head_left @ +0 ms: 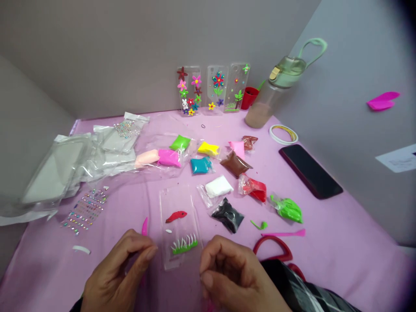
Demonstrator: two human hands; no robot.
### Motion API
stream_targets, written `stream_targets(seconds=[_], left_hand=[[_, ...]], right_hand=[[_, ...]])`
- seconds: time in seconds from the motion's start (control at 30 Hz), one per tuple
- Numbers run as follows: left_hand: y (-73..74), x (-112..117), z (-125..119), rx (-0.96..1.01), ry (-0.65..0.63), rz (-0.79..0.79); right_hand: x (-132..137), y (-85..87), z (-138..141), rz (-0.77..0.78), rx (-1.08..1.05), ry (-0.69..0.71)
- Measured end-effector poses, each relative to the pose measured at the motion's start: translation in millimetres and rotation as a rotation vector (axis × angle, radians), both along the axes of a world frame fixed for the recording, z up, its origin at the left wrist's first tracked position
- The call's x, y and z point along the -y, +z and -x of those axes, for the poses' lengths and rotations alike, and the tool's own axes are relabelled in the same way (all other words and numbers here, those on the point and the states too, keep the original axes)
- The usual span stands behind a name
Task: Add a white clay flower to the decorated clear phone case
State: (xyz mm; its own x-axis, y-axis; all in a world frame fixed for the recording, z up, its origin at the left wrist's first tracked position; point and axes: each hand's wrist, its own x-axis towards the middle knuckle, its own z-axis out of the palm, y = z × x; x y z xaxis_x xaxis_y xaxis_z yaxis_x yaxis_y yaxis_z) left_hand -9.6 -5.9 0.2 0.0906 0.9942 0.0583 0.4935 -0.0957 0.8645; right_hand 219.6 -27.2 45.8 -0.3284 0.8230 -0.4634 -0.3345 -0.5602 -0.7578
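Fingers of the left hand pressed against the thumb, pinching a slim tapered hot-pink clay strip. Right hand has its fingers bunched together, curled toward the thumb; cannot tell if they pinch anything. Both hands sit just at the lower edge of a clear rectangular plastic phone case, lying flat between them on the pink-covered bench. On the case: a red clay leaf shape, a tiny white clay piece, a green clay strip with white clay spikes.

Head view, beyond the case: small clear bags of coloured clay in a loose cluster, incl. a black clay bag, a white clay bag and a lime-green clay bag. Bench right: a loose hot-pink clay strip, a red clay loop, a black smartphone. Bench left: a rhinestone sticker sheet beside crumpled clear plastic packaging. Far edge: three clear phone cases with clay flowers, a red cup, a translucent water bottle with mint-green handle.
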Motion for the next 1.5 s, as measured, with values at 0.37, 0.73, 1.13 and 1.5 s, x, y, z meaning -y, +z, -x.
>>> stream_targets(seconds=[0.37, 0.73, 1.13, 1.5], left_hand=[[-3.0, 4, -10, 0.072, 0.149, 0.118], [12.5, -6, -15, -0.085, 0.03, 0.016], [1.1, -2, -12, -0.045, 0.071, 0.049], [3.9, -3, -8, -0.066, 0.015, -0.049]], right_hand=[[0, -2.0, -1, 0.036, 0.004, 0.007], [3, -5.6, -2, 0.03, -0.037, 0.024], [2, -4.1, -2, 0.036, -0.03, 0.026], [4, -6.8, -2, 0.006, -0.038, 0.019]])
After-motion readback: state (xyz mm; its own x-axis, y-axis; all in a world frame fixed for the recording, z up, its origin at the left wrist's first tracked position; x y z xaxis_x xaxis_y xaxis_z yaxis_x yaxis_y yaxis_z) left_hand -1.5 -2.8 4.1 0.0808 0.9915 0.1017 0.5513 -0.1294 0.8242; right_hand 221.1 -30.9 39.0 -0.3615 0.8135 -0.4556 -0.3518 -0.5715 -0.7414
